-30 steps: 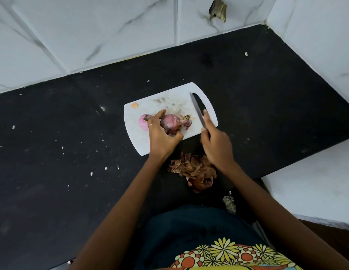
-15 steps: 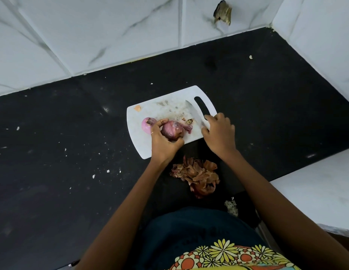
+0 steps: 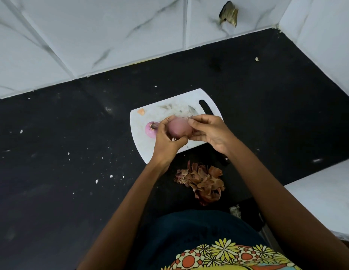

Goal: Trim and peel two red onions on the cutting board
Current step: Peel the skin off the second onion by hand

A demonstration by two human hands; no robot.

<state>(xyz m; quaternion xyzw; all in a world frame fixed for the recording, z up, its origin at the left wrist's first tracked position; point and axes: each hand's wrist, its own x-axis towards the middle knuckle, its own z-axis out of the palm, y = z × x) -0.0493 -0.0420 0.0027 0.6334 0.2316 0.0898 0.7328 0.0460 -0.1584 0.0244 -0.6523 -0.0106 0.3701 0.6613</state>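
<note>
Both hands, left hand [image 3: 165,137] and right hand [image 3: 208,131], grip the onion [image 3: 179,128] above the cutting board [image 3: 142,145]; the knife [image 3: 192,111] lying behind the onion risks a nick.

Soft even light, wide-angle bending at edges, slight motion blur.

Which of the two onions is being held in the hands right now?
The onion between the left hand and right hand, lifted over the cutting board. The other onion lies untouched on the board's left side.

Black countertop [image 3: 72,152], crumbs; marbled wall tiles [image 3: 111,36], 1 chipped.
</note>
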